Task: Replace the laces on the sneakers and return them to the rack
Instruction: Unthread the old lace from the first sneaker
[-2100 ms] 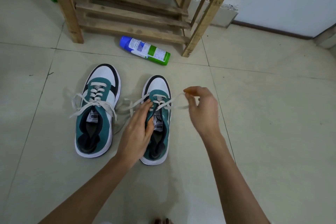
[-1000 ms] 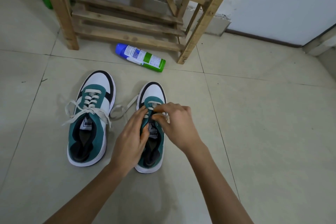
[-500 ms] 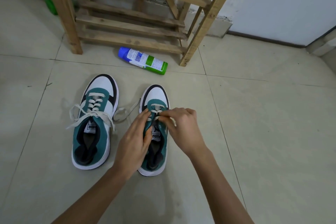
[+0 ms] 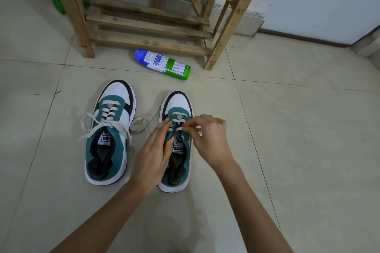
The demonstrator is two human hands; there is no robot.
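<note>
Green-blue spray can (image 4: 162, 64) lying between wooden rack (image 4: 148, 24) and sneakers (image 4: 115, 96).

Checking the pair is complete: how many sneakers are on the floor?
2. The left sneaker stands alone; the right sneaker is beside it, held by the left hand while the right hand pinches its lace. The rack is partly unseen, so others may hide.

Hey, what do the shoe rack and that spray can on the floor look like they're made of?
Shoe rack: bare, rough-sawn wood, matte, with visible grain and knots. Spray can: likely metal with glossy printed wrap; blue cap looks plastic.
</note>
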